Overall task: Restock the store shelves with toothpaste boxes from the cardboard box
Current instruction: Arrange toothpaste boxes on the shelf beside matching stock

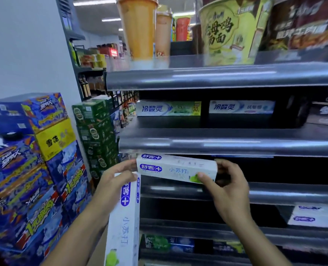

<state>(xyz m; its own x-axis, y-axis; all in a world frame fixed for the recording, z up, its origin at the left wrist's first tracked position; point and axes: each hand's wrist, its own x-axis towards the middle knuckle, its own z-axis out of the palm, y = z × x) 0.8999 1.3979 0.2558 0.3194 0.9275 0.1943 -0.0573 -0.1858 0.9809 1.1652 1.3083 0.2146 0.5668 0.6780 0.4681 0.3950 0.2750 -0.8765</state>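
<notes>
A white toothpaste box with blue logos lies level at the front of a dark shelf. My right hand pinches its right end, thumb on the front and fingers behind. My left hand touches its left end with the fingertips and also grips a second white toothpaste box, which hangs upright below that hand. The cardboard box is out of view.
The shelf above carries two other toothpaste boxes. More white boxes lie lower right. Noodle cups stand on the top shelf. Stacked blue drink cartons and green cartons crowd the left.
</notes>
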